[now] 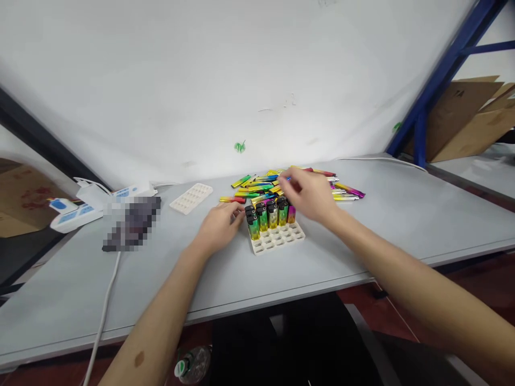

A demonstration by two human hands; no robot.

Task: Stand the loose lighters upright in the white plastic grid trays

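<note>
A white slotted tray (pixel 277 239) lies on the table, with several black-topped lighters (pixel 273 215) upright in its far rows. Their bodies are mostly green and yellow, and one at the right is purple. My left hand (pixel 219 225) rests at the tray's left side, its fingers bent and apart with the tips close against the leftmost lighters. Behind the tray spreads a pile of shiny coloured lighters (pixel 259 187). Over the right part of that pile, my right hand (pixel 311 190) points down with curled fingers. Whatever its fingertips hold is hidden.
A second white slotted tray (pixel 191 198) lies to the left. Farther left are a power strip (pixel 80 214) with plugs and a dark blurred object (pixel 134 222) trailing a white cable (pixel 108 295). A white wall (pixel 241 80) rises behind the table (pixel 169 284). A plastic bottle (pixel 195 364) is below.
</note>
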